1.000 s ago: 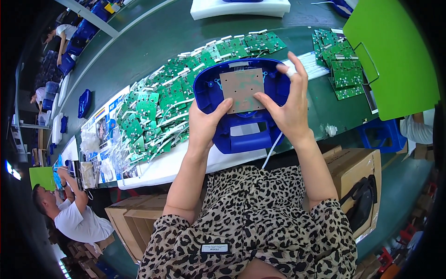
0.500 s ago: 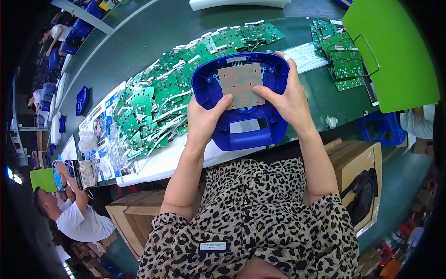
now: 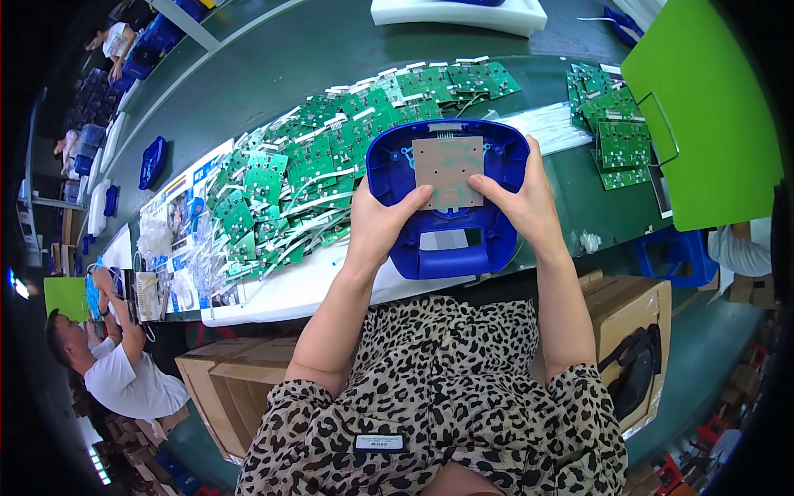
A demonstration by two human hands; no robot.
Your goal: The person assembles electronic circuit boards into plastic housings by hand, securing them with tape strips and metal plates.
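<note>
Together, we are clamping a blue plastic housing [image 3: 447, 207] between our left hand [image 3: 382, 227] and right hand [image 3: 523, 207], both thumbs pressing on the beige circuit board [image 3: 447, 169] seated in its hollow. We are holding it above the near edge of the green workbench [image 3: 248, 91]. Green circuit boards [image 3: 306, 178] are lying in a long heap to the left, with more green boards [image 3: 616, 136] stacked beside a bright green bin [image 3: 703, 116] on the right.

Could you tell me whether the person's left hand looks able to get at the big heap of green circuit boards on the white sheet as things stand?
Probably yes, though not freely: the left hand grips the blue plastic housing, so it must let go first. The heap of green circuit boards lies right beside it, nothing between.
</note>
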